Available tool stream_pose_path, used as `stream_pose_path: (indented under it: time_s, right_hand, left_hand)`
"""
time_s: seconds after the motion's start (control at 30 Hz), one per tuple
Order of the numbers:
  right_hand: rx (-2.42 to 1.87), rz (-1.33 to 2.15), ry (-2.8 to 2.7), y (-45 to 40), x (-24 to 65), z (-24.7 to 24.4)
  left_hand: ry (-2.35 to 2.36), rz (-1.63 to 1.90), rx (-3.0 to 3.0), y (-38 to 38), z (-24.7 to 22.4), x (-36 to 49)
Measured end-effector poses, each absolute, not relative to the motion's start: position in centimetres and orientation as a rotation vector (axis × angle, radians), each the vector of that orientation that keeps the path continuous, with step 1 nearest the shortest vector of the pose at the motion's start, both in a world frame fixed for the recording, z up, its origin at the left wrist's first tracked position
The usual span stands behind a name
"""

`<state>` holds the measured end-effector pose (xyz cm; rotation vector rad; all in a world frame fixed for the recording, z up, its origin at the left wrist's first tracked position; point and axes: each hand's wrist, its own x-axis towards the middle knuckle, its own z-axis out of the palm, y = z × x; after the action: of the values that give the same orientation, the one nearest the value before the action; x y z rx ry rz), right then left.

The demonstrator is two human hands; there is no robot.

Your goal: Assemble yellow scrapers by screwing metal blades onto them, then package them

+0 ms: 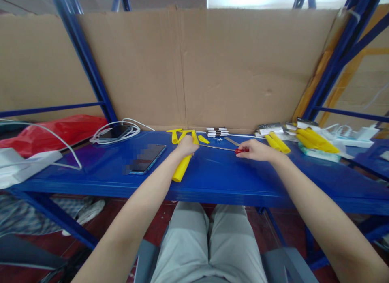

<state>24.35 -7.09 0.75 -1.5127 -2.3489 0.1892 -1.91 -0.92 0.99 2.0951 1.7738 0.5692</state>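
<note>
My left hand [186,146] is closed around a yellow plastic handle [182,169] whose round tube points toward me; its upper end shows above my fingers. A screwdriver [239,151] with a red handle is gripped in my right hand [255,150]. Its long thin shaft runs left, and the tip is at or close to the yellow handle beside my left fingers; contact is too small to make out. Behind my left hand lie yellow T-shaped pieces [174,136] and a small yellow part [203,139]. A flat metal strip [232,141] lies near my right fingers.
A phone [148,159] lies left on the blue table [219,177]. Beyond it is a coiled white cable [117,131]. Small boxes [216,132] stand by the cardboard wall [212,72]. Yellow tubes [277,142] lie right. A red bag [60,129] and power strip [27,167] sit left.
</note>
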Motion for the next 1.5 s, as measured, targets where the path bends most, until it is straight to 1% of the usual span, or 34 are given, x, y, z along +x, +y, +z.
stream_pose_path:
  time_s: [0.2,0.43,0.6,0.77,1.13,1.5]
  right_hand:
    - [-1.539,0.2,-2.35,-7.2,24.3,0.8]
    - [-1.653,0.1,-2.324,-7.2,24.0,1.0]
    - [-1.635,0.055,-2.306,-7.0,24.2,0.9]
    - [-1.596,0.085,-2.318,-6.9,24.4,0.8]
    - [-1.635,0.017,-2.308,-7.1,24.5,1.1]
    - [-1.777,-0.025,-2.285,-6.4,25.3,0.6]
  left_hand:
    - [1.761,0.57,2.083,-1.1,1.1,-1.9]
    - [1.745,0.608,2.025,-1.6,1.2,-1.7]
    - [1.754,0.599,2.041,-1.6,1.3,-1.7]
    - [1.762,0.594,2.043,-1.3,1.1,-1.8]
    - [1.81,0.594,2.013,-1.1,1.3,-1.9]
    - [1.762,0.595,2.037,-1.0,1.1,-1.9]
